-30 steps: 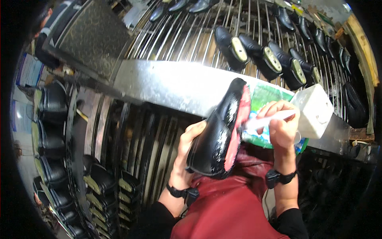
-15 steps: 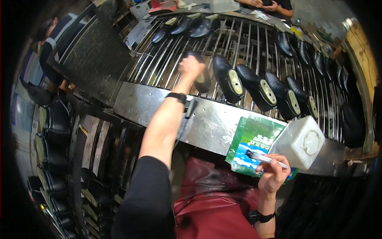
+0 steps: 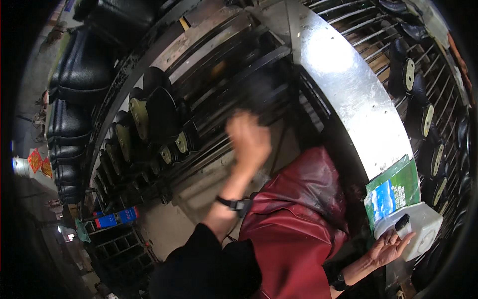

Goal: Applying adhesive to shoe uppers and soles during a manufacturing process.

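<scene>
My left hand [image 3: 248,142], smeared by motion, reaches over the shelved rack at my left. A blurred black shoe [image 3: 264,92] extends from its fingers, its outline hard to make out. At the lower right my right hand [image 3: 391,247] pinches a flat-handled brush [image 3: 403,226], black bristles pointing up. Right behind the brush is a whitish plastic container [image 3: 425,231]. It stands beside a green and blue printed sheet [image 3: 393,192] on the metal ledge [image 3: 353,79]. Several black shoes [image 3: 418,107] with pale soles face up on the bars beyond.
Black shoes [image 3: 159,112] hang or lie in rows on the dark rack [image 3: 199,65] at left, near tall black boots [image 3: 82,65]. A red apron [image 3: 294,209] covers my lap. A blue and red box [image 3: 117,218] lies at lower left.
My view has swung left toward the rack. My left hand has left the barred table with the shoe. The brush stays in my right hand, its bristles now turned up.
</scene>
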Demonstrator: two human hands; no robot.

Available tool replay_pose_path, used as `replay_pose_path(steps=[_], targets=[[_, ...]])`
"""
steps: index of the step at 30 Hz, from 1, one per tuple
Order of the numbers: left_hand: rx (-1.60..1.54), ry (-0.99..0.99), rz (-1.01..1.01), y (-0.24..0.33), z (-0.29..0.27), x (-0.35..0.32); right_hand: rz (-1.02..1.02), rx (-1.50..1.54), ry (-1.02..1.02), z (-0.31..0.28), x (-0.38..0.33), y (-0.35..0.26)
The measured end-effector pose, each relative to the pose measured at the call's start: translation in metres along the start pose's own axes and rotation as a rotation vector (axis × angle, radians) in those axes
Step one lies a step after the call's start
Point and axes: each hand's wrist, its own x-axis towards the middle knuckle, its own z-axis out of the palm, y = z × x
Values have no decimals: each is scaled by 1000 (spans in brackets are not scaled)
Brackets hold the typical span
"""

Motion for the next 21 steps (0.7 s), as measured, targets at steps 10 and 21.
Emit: replay_pose_path(steps=[10,21], targets=[[-362,-604,-1280,-346,-94,-11,-197,-373,364,48,-38,9],[-1874,-925,-1138,51,-15,-47,-535,-1123,487,-6,-51,17]])
